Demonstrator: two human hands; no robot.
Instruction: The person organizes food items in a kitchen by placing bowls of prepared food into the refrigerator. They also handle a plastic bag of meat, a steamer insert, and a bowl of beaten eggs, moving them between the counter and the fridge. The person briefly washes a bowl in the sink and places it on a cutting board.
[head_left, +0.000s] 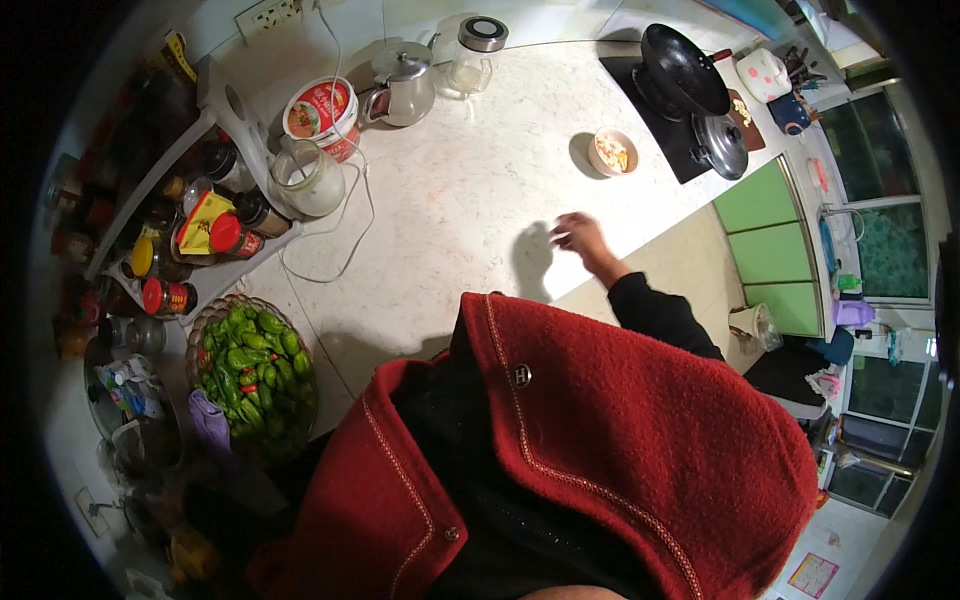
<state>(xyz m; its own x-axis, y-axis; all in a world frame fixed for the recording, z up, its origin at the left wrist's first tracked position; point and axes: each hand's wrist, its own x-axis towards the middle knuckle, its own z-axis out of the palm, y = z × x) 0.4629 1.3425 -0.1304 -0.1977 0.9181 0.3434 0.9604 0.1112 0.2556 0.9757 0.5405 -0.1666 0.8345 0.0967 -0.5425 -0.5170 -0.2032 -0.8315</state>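
My right hand (582, 238), in a black sleeve, hovers over the front edge of the white marbled countertop (450, 187). Its fingers are loosely bent and a little apart, slightly blurred, with nothing seen in them. The nearest thing is a small bowl (600, 154) of chopped pale and orange food, beyond the hand on the counter. Further right, a black wok (675, 67) rests tilted on a black cooktop (660, 142). A lidded steel pot (721, 146) is beside it. My left hand is out of view.
A steel kettle (405, 90), a glass jug (474, 64), a red-and-white tub (322, 112) and a glass jar (307, 180) stand at the back left. A white cable (360, 247) loops there. Left are a seasoning rack (247, 277) and a basket of green peppers (255, 367).
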